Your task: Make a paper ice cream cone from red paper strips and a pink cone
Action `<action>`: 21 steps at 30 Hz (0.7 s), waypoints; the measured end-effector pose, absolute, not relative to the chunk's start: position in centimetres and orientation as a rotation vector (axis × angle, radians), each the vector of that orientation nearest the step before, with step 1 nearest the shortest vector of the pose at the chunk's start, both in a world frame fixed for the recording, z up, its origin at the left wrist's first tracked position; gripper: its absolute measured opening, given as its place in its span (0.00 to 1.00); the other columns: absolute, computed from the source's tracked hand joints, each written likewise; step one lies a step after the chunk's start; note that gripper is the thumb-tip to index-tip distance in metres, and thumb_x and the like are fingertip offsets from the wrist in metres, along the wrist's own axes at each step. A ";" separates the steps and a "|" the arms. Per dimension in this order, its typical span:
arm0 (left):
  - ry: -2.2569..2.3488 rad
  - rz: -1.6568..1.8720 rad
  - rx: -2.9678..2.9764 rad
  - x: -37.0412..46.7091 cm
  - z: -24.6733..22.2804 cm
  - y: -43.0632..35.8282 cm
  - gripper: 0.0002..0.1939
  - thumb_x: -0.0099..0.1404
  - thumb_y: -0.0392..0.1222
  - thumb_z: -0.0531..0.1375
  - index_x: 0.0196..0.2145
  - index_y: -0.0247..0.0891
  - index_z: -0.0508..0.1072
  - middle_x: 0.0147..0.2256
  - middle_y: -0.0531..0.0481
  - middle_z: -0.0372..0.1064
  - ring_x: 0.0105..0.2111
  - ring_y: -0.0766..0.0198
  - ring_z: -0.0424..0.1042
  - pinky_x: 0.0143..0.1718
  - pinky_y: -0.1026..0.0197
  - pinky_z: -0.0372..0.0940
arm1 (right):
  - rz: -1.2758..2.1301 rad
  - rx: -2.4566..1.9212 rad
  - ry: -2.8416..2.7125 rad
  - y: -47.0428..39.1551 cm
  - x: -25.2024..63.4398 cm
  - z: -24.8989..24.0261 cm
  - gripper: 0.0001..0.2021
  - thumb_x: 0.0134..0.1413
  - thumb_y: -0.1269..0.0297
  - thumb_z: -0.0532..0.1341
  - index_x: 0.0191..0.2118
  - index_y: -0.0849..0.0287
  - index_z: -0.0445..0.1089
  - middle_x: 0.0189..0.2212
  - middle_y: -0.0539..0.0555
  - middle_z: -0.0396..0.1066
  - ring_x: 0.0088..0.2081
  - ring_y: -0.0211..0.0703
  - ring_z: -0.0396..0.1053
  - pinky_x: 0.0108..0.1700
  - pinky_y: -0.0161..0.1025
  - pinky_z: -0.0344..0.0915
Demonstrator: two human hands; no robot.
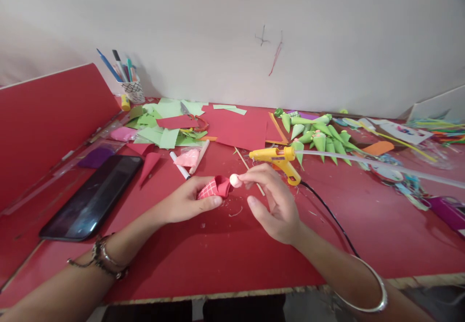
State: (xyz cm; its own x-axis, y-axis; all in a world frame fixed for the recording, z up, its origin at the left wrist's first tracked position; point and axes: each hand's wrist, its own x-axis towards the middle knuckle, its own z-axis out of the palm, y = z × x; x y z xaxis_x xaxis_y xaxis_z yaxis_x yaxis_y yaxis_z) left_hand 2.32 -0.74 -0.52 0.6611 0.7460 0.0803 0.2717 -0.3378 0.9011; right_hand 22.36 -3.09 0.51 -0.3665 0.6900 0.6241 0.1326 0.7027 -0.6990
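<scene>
My left hand [189, 201] is closed around a red paper cone [212, 189] marked with a white grid. The cone lies on its side, its rolled opening facing right. At the fingertips of my right hand [274, 201] is a small white and pinkish ball [235, 180], just beside that opening. The right thumb stands apart from the ball, lower down. A thin wooden stick [249, 168] lies behind the right fingers. Just beyond this hand rests a yellow glue gun [274, 155] with a long clear glue stick in its back.
Many green paper cones [319, 140] are heaped at the back right. Green paper scraps [169, 138], red sheets [234, 126] and scissors [191, 116] lie at the back. A phone [92, 196] is on the left, near a pen cup [133, 91]. The glue gun's black cord [330, 215] runs toward the front edge.
</scene>
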 end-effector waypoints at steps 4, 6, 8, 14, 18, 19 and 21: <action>0.802 0.613 1.909 2.4 -0.5 -0.8 0.20 0.59 0.55 0.50 0.36 0.34 0.66 0.26 0.52 0.57 0.26 0.68 0.55 0.27 0.66 0.56 | 0.709 -0.652 -1.850 -3.2 22.3 0.3 0.18 0.47 0.77 0.52 0.45 0.57 0.61 0.36 0.52 0.61 0.36 0.39 0.59 0.40 0.42 0.61; 0.820 0.620 1.913 2.4 -0.5 -0.8 0.20 0.59 0.56 0.50 0.33 0.33 0.66 0.26 0.52 0.56 0.25 0.69 0.54 0.26 0.67 0.55 | 0.734 -0.679 -1.772 -3.2 22.2 0.2 0.17 0.47 0.76 0.53 0.45 0.57 0.61 0.35 0.52 0.59 0.35 0.39 0.59 0.39 0.42 0.61; 0.830 0.624 1.913 2.4 -0.5 -0.9 0.20 0.59 0.55 0.50 0.32 0.33 0.65 0.26 0.52 0.56 0.25 0.69 0.54 0.26 0.67 0.56 | 0.758 -0.700 -1.672 -3.2 22.2 0.2 0.15 0.47 0.75 0.54 0.43 0.56 0.61 0.33 0.51 0.57 0.33 0.37 0.59 0.37 0.40 0.61; 0.862 0.627 1.919 2.4 -0.5 -0.8 0.18 0.59 0.54 0.51 0.29 0.34 0.64 0.25 0.53 0.55 0.25 0.69 0.54 0.26 0.67 0.56 | 0.846 -0.714 -1.619 -2.9 22.1 0.1 0.08 0.46 0.75 0.56 0.26 0.57 0.56 0.28 0.48 0.56 0.31 0.36 0.58 0.33 0.37 0.59; 0.880 0.632 1.908 2.5 -0.3 -0.9 0.18 0.58 0.54 0.50 0.27 0.33 0.62 0.23 0.54 0.52 0.24 0.70 0.52 0.24 0.67 0.54 | 0.879 -0.708 -1.689 -3.0 22.2 0.0 0.10 0.49 0.74 0.54 0.22 0.57 0.52 0.25 0.47 0.57 0.27 0.34 0.57 0.32 0.36 0.58; 0.879 0.637 1.897 2.5 -0.2 -1.0 0.19 0.58 0.54 0.51 0.27 0.33 0.62 0.23 0.54 0.51 0.23 0.70 0.51 0.24 0.67 0.53 | 0.897 -0.705 -1.688 -3.1 22.2 0.0 0.10 0.49 0.73 0.54 0.23 0.57 0.53 0.24 0.47 0.57 0.27 0.34 0.57 0.31 0.36 0.58; 0.880 0.646 1.872 2.6 -0.1 -1.0 0.19 0.58 0.55 0.51 0.26 0.33 0.61 0.23 0.54 0.51 0.23 0.70 0.51 0.24 0.67 0.53 | 0.936 -0.713 -1.672 -3.1 22.1 0.0 0.08 0.50 0.73 0.54 0.25 0.57 0.54 0.24 0.47 0.57 0.27 0.33 0.57 0.30 0.34 0.58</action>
State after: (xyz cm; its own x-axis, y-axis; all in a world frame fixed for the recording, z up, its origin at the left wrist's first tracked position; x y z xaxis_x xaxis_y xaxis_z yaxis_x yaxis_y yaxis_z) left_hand 2.60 -1.00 -0.14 0.6035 0.7946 0.0663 0.3010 -0.3040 0.9038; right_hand 22.11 -3.13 -0.02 -0.2792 0.8228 0.4950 0.0081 0.5175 -0.8556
